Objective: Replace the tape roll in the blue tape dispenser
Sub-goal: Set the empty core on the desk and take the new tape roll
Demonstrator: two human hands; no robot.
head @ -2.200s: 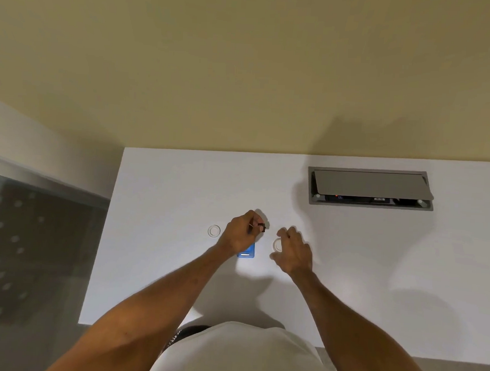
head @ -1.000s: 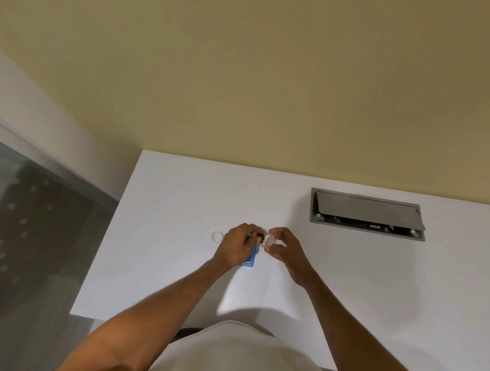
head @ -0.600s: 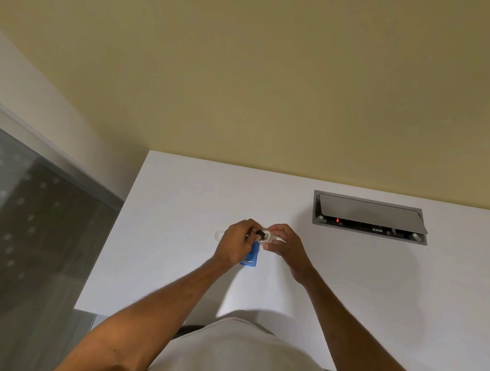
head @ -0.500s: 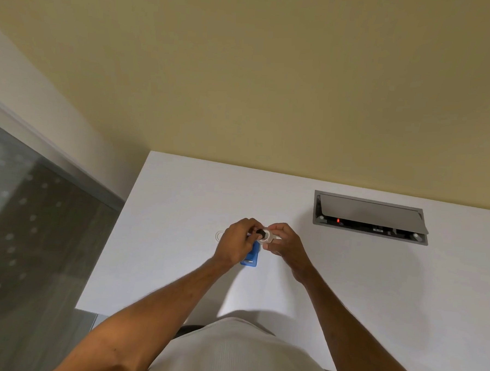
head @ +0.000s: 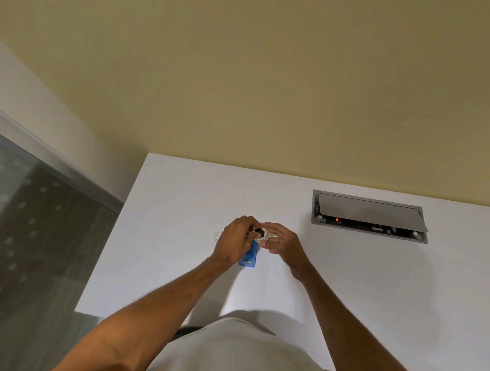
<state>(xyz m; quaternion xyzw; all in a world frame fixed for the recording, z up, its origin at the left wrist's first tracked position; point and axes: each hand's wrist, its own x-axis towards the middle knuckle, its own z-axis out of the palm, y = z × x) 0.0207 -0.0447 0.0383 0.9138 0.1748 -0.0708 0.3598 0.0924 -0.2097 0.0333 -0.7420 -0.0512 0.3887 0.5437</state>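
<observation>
1. The blue dispenser (head: 248,256) lay mid-table (head: 346,290), its far end under the hands.
2. Just above it, the left hand (head: 235,241) pinched a black hub (head: 260,232); the right hand (head: 282,242) held the white roll (head: 265,236) around that hub.
3. A clear ring (head: 217,236) lay beside the left hand.
4. A grey socket box (head: 370,216) sat open near the far edge.

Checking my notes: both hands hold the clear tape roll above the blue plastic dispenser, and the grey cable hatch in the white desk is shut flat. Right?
Not quite. The head view shows the grey cable hatch propped open, not shut flat. The rest stands: left hand and right hand hold the clear tape roll above the blue plastic dispenser on the white desk.
</observation>
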